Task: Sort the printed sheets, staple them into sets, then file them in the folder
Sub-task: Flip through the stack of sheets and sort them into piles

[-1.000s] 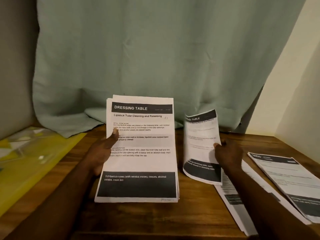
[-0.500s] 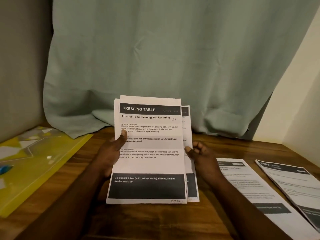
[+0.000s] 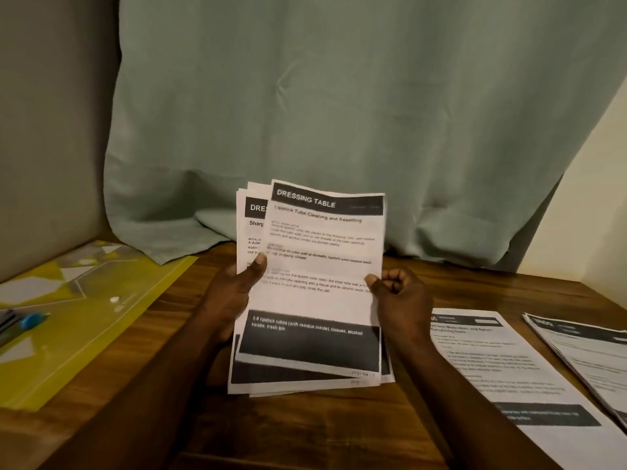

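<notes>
- Left hand (image 3: 234, 293): thumb and fingers clamp the left edge of the sheet stack (image 3: 252, 232), held near upright over the table (image 3: 305, 432).
- Right hand (image 3: 397, 296): pinches the right edge of the skewed top sheet (image 3: 322, 273).
- Yellow folder (image 3: 101, 320) lies well left and loose sheets (image 3: 502, 368) lie right, with table wood showing between.

left hand (image 3: 234, 293) grips stack of sheets (image 3: 315, 300) | right hand (image 3: 397, 296) pinches top sheet (image 3: 325, 252)

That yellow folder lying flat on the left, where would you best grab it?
Probably its right edge, coming from the middle of the table: the folder lies flat and thin, so it lifts best by an edge, and that one is clear of the blue object on it.
</notes>
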